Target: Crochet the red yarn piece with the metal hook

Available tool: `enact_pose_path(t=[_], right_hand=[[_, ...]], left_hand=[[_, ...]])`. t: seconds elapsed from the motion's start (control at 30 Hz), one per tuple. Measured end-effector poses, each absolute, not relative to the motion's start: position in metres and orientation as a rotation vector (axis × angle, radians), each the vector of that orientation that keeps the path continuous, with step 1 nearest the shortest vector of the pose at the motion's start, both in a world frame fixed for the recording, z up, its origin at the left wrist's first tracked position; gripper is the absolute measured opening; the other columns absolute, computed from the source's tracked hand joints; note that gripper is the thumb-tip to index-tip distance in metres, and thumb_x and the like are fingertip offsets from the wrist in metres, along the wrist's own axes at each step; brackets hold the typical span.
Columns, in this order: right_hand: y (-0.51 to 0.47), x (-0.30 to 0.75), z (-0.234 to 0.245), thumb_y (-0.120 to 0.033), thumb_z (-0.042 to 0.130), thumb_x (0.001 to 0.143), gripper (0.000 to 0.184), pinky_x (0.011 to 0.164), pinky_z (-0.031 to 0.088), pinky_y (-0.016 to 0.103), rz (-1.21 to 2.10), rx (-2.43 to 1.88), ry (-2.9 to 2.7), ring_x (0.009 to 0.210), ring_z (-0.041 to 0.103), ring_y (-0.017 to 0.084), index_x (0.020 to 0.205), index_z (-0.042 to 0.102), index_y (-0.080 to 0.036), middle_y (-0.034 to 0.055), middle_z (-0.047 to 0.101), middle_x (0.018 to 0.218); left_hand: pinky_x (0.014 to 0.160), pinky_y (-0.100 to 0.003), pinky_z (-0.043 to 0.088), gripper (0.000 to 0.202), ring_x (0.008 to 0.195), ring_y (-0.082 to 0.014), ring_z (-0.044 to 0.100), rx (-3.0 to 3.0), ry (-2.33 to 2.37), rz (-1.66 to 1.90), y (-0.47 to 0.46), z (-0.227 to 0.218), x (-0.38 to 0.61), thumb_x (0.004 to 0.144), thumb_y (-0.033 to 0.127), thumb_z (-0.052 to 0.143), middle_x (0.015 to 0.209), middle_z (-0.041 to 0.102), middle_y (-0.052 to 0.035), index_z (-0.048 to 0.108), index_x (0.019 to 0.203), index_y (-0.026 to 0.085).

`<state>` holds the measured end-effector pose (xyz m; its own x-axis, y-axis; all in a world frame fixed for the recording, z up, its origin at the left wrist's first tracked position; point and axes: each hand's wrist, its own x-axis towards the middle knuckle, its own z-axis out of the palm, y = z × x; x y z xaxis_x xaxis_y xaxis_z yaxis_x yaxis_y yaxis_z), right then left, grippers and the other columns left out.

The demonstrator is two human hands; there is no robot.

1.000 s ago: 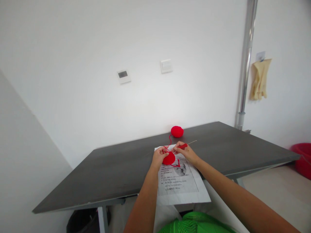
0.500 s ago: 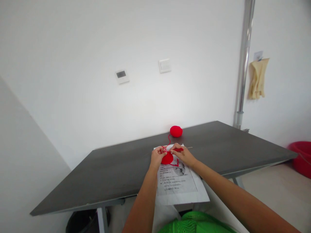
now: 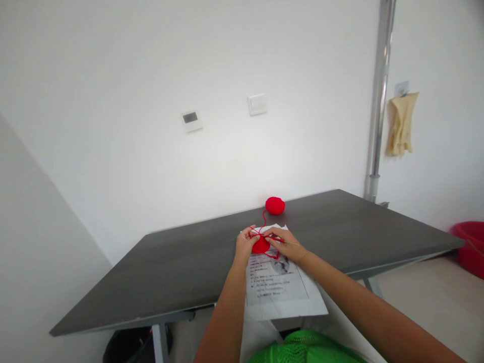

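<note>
My left hand (image 3: 244,245) is closed on a small round piece of red crochet work (image 3: 260,245), with a red strand over its fingers. My right hand (image 3: 286,242) pinches a thin crochet hook (image 3: 284,241) with a red handle, its tip at the crochet piece and its metal shaft sticking out to the right. Both hands hover over a printed sheet of paper (image 3: 278,285) on a dark grey table (image 3: 181,267). The strand runs back to a red ball of yarn (image 3: 275,205) near the table's far edge.
A green mesh thing (image 3: 306,350) lies in my lap below the paper. A red tub (image 3: 471,247) stands on the floor at right. A metal pipe (image 3: 379,101) and hanging yellowish gloves (image 3: 401,122) are on the right wall. A dark bin (image 3: 130,345) sits under the table.
My right hand has drawn closer to the left and turned the hook, whose shaft now points lower to the right. The left hand keeps its hold on the crochet piece.
</note>
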<state>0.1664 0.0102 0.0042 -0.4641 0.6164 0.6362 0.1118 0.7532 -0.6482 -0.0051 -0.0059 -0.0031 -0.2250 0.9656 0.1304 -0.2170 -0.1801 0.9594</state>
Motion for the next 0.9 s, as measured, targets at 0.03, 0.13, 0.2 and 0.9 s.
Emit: enact_pose_path(t=[0.03,0.13,0.2,0.9], right_hand=[[0.0106,0.1665,0.0036,-0.031,0.054,0.085,0.015,0.079,0.048,0.035,0.666,-0.558,-1.995,0.084,0.064,0.021,0.091,0.065,-0.022,0.0067,0.07,0.09],[0.0115,0.1665,0.0023,-0.031,0.053,0.087,0.017,0.082,0.049,0.036,0.628,-0.547,-2.007,0.088,0.064,0.022,0.095,0.065,-0.022,0.008,0.07,0.094],[0.0116,0.1668,0.0019,-0.03,0.052,0.087,0.018,0.085,0.049,0.038,0.583,-0.518,-2.027,0.092,0.064,0.023,0.097,0.066,-0.022,0.0088,0.07,0.097],[0.0115,0.1605,0.0018,-0.026,0.039,0.095,0.023,0.088,0.052,0.039,0.034,-0.369,-2.211,0.101,0.06,0.022,0.107,0.057,-0.018,0.0133,0.064,0.107]], left_hand=[[0.073,-0.028,0.049,0.054,0.07,-0.0154,0.064,1.01,1.087,1.578,-0.0066,-0.0028,-0.0051,0.05,0.014,0.079,0.079,0.071,-0.0056,0.066,0.102,0.012],[0.07,-0.028,0.049,0.05,0.067,-0.0154,0.064,0.917,1.034,1.535,-0.0096,-0.0006,-0.0052,0.051,0.014,0.078,0.079,0.072,-0.0064,0.066,0.099,0.012],[0.069,-0.028,0.049,0.044,0.066,-0.0156,0.064,0.866,0.997,1.492,-0.0117,0.0014,-0.0059,0.052,0.014,0.078,0.078,0.072,-0.0072,0.067,0.094,0.011],[0.07,-0.027,0.049,0.038,0.07,-0.0164,0.065,0.821,0.852,1.408,-0.013,0.003,-0.0105,0.054,0.018,0.079,0.083,0.072,-0.0111,0.069,0.088,0.007]])
